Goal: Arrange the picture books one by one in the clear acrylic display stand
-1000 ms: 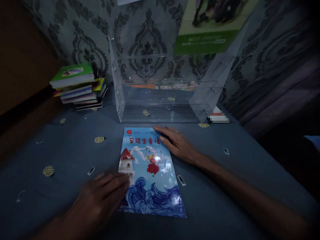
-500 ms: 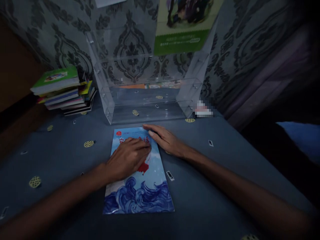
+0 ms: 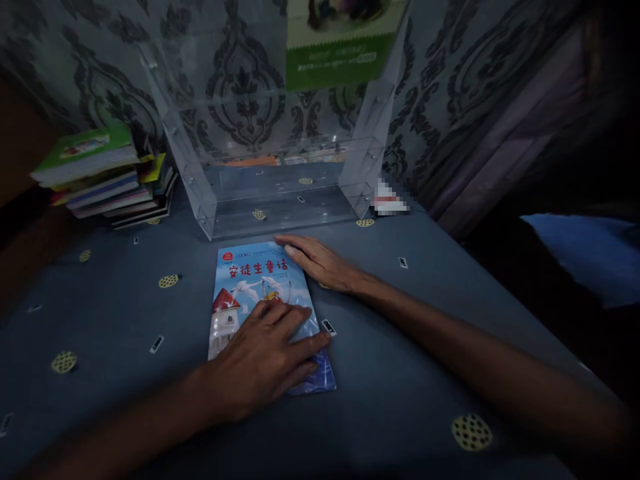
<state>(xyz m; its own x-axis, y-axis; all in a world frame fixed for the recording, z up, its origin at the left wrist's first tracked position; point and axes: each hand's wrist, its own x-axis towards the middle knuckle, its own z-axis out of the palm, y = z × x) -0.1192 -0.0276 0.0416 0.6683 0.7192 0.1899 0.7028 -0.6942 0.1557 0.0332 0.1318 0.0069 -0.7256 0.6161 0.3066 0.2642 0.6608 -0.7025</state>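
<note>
A thin children's book [image 3: 250, 283] with a blue cover, red title and wave picture lies flat on the blue patterned cloth [image 3: 125, 313]. My left hand [image 3: 267, 357] rests palm down on its lower half, fingers spread and flat. My right hand [image 3: 320, 261] lies flat at the book's upper right corner, fingers stretched toward the top edge. Neither hand grips anything.
A clear acrylic shelf [image 3: 280, 200] stands just behind the book against the patterned wall, with a green booklet [image 3: 340, 47] on its upper tier. A stack of books [image 3: 100, 177] sits at the back left. Dark curtain and a blue object [image 3: 585, 253] are at right.
My left hand slid from the book's upper part down to its lower half. The right hand stayed at the upper right corner. The view shifted slightly.
</note>
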